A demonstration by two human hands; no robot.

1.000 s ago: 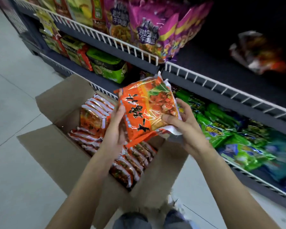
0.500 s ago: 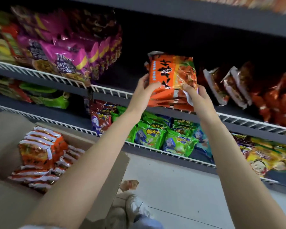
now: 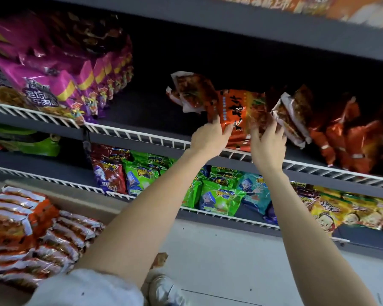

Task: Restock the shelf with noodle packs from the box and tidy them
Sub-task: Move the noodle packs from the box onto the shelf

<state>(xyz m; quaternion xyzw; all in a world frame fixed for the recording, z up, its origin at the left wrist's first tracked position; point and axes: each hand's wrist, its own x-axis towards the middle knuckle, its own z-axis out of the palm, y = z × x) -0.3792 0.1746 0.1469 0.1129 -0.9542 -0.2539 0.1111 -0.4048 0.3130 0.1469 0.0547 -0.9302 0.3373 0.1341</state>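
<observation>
While both arms reach up toward the shelf, the cardboard box (image 3: 80,199) sits at the lower left, with rows of orange noodle packs (image 3: 20,228) standing on edge inside it. Above the box, purple packs (image 3: 60,85) line the left part of the shelf (image 3: 142,138), leaning against its white wire rail (image 3: 128,134). One level down lie green packs (image 3: 217,195) and, beside them to the left, a red pack (image 3: 111,175).

Near the middle, the left hand (image 3: 210,138) grips the lower left edge of an orange noodle pack (image 3: 237,115), its thumb and fingers curled around the wrapper. That pack stands upright just behind the rail, its black lettering facing out. Behind it and to its left, another orange pack (image 3: 192,89) tilts backward on the shelf.

Just to the right, the right hand (image 3: 268,144) holds the same pack's lower right edge, fingers spread and bent over the wrapper. Touching those fingers on the right is a tilted pack (image 3: 294,115) that leans toward the held one. Farther right, crumpled orange packs (image 3: 349,142) lie heaped against the rail, blurred. Yellow packs (image 3: 341,213) fill the lower shelf at the far right.
</observation>
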